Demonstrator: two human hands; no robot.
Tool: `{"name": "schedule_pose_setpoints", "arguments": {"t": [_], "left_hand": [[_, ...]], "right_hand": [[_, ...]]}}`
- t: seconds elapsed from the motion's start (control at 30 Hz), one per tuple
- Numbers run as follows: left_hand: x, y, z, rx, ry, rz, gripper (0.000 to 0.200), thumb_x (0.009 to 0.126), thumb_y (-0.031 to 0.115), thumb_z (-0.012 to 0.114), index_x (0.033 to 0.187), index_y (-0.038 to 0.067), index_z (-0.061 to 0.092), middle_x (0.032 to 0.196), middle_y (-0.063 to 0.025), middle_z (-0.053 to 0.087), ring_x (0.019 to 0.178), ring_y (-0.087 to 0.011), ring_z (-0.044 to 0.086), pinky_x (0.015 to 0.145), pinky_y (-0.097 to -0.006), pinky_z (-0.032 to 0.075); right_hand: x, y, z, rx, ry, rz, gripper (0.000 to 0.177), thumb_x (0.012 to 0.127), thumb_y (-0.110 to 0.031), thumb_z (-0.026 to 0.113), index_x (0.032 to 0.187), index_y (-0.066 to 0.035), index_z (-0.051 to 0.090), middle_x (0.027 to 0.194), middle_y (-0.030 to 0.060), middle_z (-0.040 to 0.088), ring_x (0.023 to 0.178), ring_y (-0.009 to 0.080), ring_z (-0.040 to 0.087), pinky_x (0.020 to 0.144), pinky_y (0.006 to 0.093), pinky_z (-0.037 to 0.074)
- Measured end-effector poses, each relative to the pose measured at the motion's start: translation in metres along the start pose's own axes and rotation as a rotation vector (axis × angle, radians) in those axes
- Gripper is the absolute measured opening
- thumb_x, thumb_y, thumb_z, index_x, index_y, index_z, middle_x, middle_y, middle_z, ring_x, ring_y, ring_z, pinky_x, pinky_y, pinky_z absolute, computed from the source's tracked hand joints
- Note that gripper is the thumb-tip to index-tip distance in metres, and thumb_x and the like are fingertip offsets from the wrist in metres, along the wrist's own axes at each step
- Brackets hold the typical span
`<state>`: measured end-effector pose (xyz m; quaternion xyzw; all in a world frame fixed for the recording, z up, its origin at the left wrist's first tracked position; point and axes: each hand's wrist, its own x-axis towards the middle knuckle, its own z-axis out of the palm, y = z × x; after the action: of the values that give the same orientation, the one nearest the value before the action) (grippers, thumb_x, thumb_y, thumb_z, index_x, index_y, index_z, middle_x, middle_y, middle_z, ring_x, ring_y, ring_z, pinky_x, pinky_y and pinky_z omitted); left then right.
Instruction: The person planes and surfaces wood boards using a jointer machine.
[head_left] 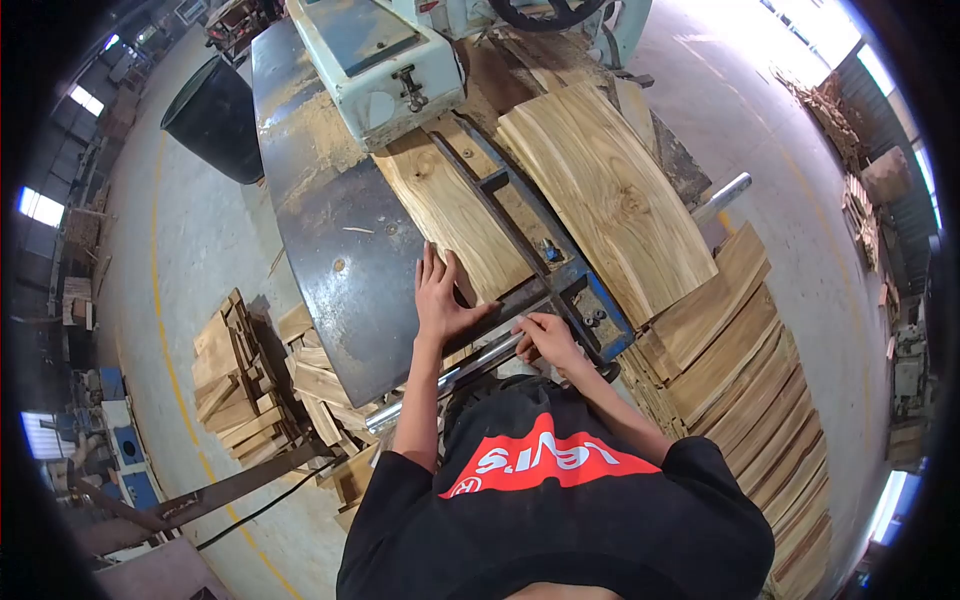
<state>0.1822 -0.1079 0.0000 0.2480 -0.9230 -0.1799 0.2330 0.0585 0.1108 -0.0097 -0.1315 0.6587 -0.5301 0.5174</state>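
A pale wooden board (465, 220) lies on the dark metal machine table (350, 265), its far end running under the light green machine housing (395, 80). My left hand (441, 303) rests at the board's near left corner, fingers stretched forward along the edge and thumb spread to the right. Close to the board's near end, my right hand (550, 342) is curled above the round metal bar (490, 352). Whatever its fingers may grip is hidden. Along the board's right side runs a metal guide fence (500, 215).
A wide board (620, 195) lies right of the fence. Stacked planks (745, 400) stand at my right. Wood offcuts (245, 390) are piled left of the table on the floor. A black bin (215, 120) stands beyond the table's left edge.
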Motion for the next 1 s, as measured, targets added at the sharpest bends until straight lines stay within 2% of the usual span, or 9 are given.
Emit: {"name": "schedule_pose_setpoints", "arguments": {"t": [0.13, 0.23, 0.4, 0.57, 0.67, 0.73, 0.87, 0.97, 1.0], "left_hand": [[0.013, -0.012, -0.003, 0.02, 0.056, -0.01, 0.12, 0.064, 0.064, 0.094, 0.152, -0.006, 0.053, 0.154, -0.0346, 0.053, 0.163, -0.0449, 0.025, 0.129, -0.0595, 0.023], [0.041, -0.031, -0.005, 0.081, 0.047, -0.018, 0.12, 0.063, 0.066, 0.093, 0.151, -0.005, 0.054, 0.154, -0.0335, 0.054, 0.164, -0.0436, 0.024, 0.129, -0.061, 0.021], [0.078, -0.064, -0.014, 0.124, -0.005, -0.055, 0.122, 0.06, 0.073, 0.09, 0.149, -0.004, 0.059, 0.156, -0.0298, 0.055, 0.165, -0.0403, 0.02, 0.13, -0.0633, 0.015], [0.094, -0.077, -0.023, 0.187, -0.046, -0.129, 0.123, 0.059, 0.076, 0.09, 0.152, 0.001, 0.059, 0.163, -0.0257, 0.05, 0.167, -0.0385, 0.016, 0.131, -0.0634, 0.014], [0.089, -0.088, -0.007, 0.188, 0.145, -0.179, 0.12, 0.06, 0.073, 0.092, 0.153, 0.005, 0.059, 0.163, -0.0232, 0.05, 0.163, -0.0448, 0.023, 0.128, -0.0664, 0.019], [0.081, -0.096, 0.006, 0.212, 0.229, -0.243, 0.115, 0.067, 0.07, 0.091, 0.155, 0.006, 0.057, 0.164, -0.0247, 0.049, 0.161, -0.0464, 0.026, 0.128, -0.0627, 0.025], [0.085, -0.09, 0.006, 0.244, 0.162, -0.363, 0.138, 0.07, 0.078, 0.086, 0.165, -0.006, 0.03, 0.171, -0.031, 0.032, 0.162, -0.0495, 0.018, 0.131, -0.0593, 0.017], [0.086, -0.096, 0.011, 0.24, 0.185, -0.277, 0.136, 0.073, 0.076, 0.086, 0.166, -0.005, 0.03, 0.17, -0.0326, 0.031, 0.163, -0.0496, 0.017, 0.131, -0.0603, 0.018], [0.085, -0.094, 0.008, 0.234, 0.179, -0.283, 0.131, 0.076, 0.073, 0.085, 0.166, -0.004, 0.031, 0.17, -0.0324, 0.032, 0.163, -0.0492, 0.017, 0.13, -0.06, 0.018]], "right_hand": [[0.01, 0.008, 0.006, 0.042, 0.0, -0.005, 0.035, 0.111, -0.029, 0.06, 0.107, 0.004, 0.072, 0.081, 0.0165, 0.078, 0.06, 0.0185, 0.074, 0.055, 0.03, 0.059], [0.009, -0.001, 0.012, -0.104, 0.056, 0.002, 0.035, 0.11, -0.029, 0.061, 0.106, 0.004, 0.072, 0.083, 0.0169, 0.079, 0.065, 0.0209, 0.077, 0.056, 0.0308, 0.06], [0.008, -0.022, 0.01, -0.33, -0.027, -0.015, 0.039, 0.11, -0.033, 0.063, 0.11, 0.004, 0.073, 0.087, 0.0162, 0.08, 0.069, 0.0221, 0.078, 0.06, 0.0311, 0.061], [0.003, -0.028, 0.003, 0.033, -0.19, 0.177, 0.044, 0.11, -0.039, 0.062, 0.121, 0.003, 0.071, 0.108, 0.0163, 0.08, 0.089, 0.0205, 0.078, 0.079, 0.0324, 0.062], [-0.016, -0.061, -0.004, 0.135, -0.259, 0.153, 0.041, 0.11, -0.036, 0.063, 0.127, 0.001, 0.069, 0.116, 0.012, 0.079, 0.101, 0.0185, 0.076, 0.086, 0.0328, 0.061], [-0.026, -0.082, -0.013, 0.161, -0.151, -0.027, 0.037, 0.11, -0.032, 0.065, 0.128, 0.0, 0.07, 0.116, 0.011, 0.079, 0.101, 0.0177, 0.075, 0.086, 0.0322, 0.061], [-0.024, -0.109, -0.054, 0.207, 0.063, -0.407, 0.032, 0.106, -0.023, 0.07, 0.132, -0.003, 0.07, 0.115, 0.0074, 0.079, 0.097, 0.0164, 0.076, 0.086, 0.0322, 0.06], [-0.022, -0.117, -0.098, -0.278, 0.469, -0.557, 0.047, 0.097, -0.034, 0.081, 0.132, -0.005, 0.07, 0.126, 0.014, 0.076, 0.11, 0.0231, 0.073, 0.1, 0.0397, 0.058], [-0.026, -0.121, -0.112, -0.552, 0.57, -0.556, 0.06, 0.093, -0.04, 0.084, 0.138, -0.006, 0.066, 0.136, 0.0181, 0.069, 0.122, 0.0286, 0.067, 0.107, 0.0452, 0.052]]}}
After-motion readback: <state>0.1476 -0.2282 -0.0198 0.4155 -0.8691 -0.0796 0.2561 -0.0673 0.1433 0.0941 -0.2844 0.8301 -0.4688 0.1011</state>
